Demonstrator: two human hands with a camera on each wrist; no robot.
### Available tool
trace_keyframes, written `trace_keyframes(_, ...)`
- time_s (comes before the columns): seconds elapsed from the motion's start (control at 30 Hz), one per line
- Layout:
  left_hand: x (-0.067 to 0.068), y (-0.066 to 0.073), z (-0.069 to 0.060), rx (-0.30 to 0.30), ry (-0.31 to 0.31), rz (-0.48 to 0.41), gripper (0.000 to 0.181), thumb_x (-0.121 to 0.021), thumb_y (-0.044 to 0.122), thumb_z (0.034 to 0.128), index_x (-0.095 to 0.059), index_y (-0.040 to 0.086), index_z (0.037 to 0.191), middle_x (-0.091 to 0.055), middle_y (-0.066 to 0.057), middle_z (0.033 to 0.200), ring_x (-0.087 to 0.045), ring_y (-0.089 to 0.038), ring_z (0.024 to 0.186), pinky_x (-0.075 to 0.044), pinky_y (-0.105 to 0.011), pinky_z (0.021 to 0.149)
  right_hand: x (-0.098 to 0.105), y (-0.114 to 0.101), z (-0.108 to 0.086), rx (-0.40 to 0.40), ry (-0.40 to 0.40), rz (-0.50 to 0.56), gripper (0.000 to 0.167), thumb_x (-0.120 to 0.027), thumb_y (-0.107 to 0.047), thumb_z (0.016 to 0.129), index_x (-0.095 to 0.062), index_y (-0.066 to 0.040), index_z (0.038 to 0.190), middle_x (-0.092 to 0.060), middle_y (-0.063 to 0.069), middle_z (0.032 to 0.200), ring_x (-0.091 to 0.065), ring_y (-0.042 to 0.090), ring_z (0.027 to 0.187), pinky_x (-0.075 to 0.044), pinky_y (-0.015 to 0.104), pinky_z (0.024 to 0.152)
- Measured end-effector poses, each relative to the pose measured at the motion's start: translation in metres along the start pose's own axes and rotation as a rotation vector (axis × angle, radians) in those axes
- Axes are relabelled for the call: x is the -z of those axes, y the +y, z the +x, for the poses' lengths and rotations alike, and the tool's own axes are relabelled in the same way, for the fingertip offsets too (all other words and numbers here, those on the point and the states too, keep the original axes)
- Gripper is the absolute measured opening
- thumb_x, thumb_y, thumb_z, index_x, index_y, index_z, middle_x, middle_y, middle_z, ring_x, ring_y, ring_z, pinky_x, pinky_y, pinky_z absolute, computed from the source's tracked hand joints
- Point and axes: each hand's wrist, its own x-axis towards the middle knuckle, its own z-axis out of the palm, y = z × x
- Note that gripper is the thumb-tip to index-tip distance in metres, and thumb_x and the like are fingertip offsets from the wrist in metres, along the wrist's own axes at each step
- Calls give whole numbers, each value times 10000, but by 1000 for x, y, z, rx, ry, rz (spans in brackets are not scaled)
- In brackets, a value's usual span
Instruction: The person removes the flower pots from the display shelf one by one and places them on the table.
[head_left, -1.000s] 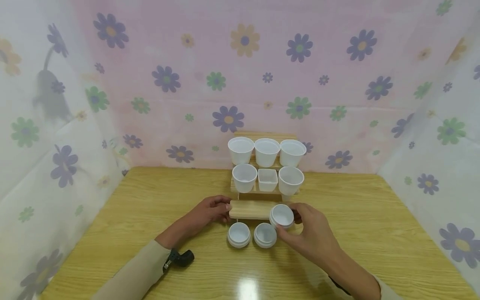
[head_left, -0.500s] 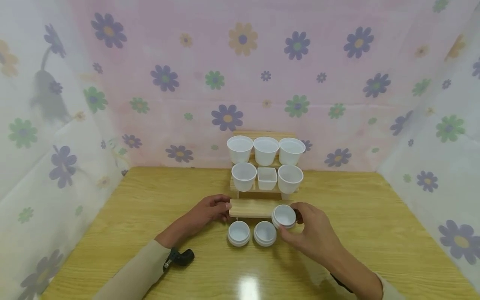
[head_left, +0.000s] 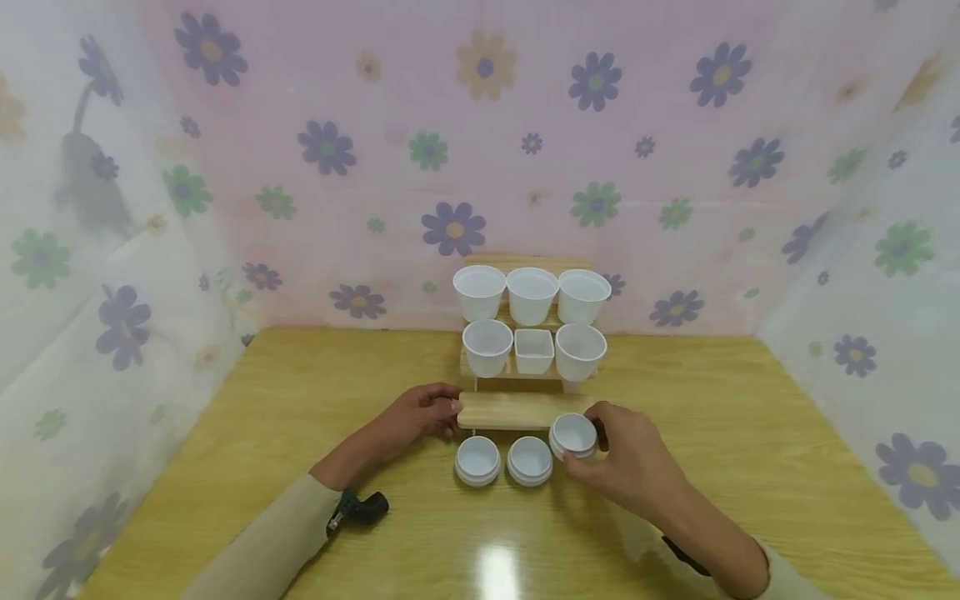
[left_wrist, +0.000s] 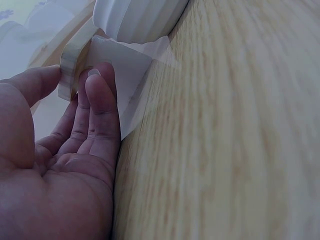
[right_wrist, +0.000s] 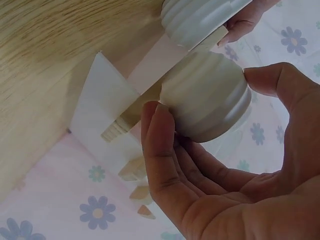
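Note:
My right hand (head_left: 633, 454) pinches a small white ribbed pot (head_left: 574, 434) between thumb and fingers. In the head view this pot is at the right end of the lowest wooden shelf (head_left: 502, 411), overlapping its front edge. The right wrist view shows the pot's grooved side (right_wrist: 207, 97) from below, with fingers on both sides. My left hand (head_left: 408, 429) grips the shelf's left end; the left wrist view has the thumb against the plank end (left_wrist: 75, 65) and fingertips under it. Two more ribbed pots, one left (head_left: 477, 461) and one middle (head_left: 529, 461), stand in front of the shelf.
Behind, the stepped stand holds plain white cups (head_left: 532, 297) on its top shelf. Its middle shelf carries two round cups, one left (head_left: 487, 348) and one right (head_left: 581, 352), around a square cup (head_left: 534, 351). Flowered cloth (head_left: 375, 167) encloses the wood-grain table (head_left: 315, 367).
The right hand has shifted the pot slightly to the right along the shelf. My left hand keeps its grip on the shelf end. The head view has tilted a little.

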Motion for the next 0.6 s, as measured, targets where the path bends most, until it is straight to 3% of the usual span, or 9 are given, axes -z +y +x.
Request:
trace_keyframes(0.23, 3, -3, -1, 8, -10, -9, 522, -599, 256, 1107, -461, -77, 1483, -685, -143, 1126, -692, -230, 1014, -603, -333, 880, 0, -1, 1, -63, -46, -50, 319, -893, -206, 763, -661, -72, 937, -581, -51, 758, -511, 102, 680, -458, 238, 588)
trace_keyframes(0.6, 3, -1, -1, -8, -27, -10, 527, -590, 262, 1111, -453, -86, 1482, -686, -128, 1115, -690, -221, 1016, -601, -319, 878, 1, 0, 3, -122, -102, -89, 341, -884, -229, 752, -633, -62, 912, -613, -30, 755, -554, 88, 663, -500, 259, 587)
